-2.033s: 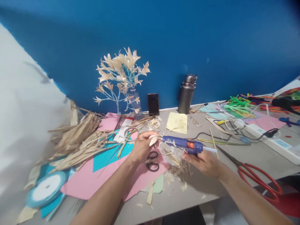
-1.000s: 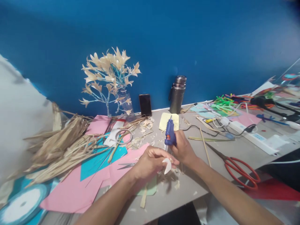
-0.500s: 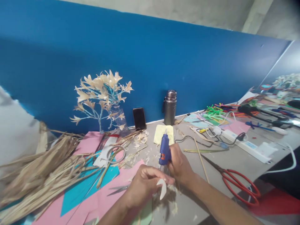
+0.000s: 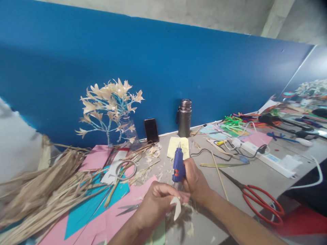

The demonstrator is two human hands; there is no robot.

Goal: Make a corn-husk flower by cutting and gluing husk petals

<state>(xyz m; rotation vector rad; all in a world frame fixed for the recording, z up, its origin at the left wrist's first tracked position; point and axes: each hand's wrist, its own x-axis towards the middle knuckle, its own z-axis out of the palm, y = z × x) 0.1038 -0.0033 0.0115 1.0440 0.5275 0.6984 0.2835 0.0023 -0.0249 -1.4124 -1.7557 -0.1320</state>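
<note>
Pale curved petal-like piece point(image 4: 177, 210): left hand's point(image 4: 157, 201) fingers clamped on it, near worktop's point(image 4: 206, 219) front edge. Right hand point(image 4: 196, 182) grips blue plastic glue gun point(image 4: 178, 165); nozzle point(image 4: 179, 144) swung off piece, toward back edge. Gluing seemingly paused.

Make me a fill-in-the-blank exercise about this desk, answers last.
The left grip holds a pale petal-shaped piece; the glue gun is in the ____ grip.
The paper behind the glue gun is ____.
Seen from here, the phone stands to the ____ of the flask.

Missing words: right; yellow; left.
</note>
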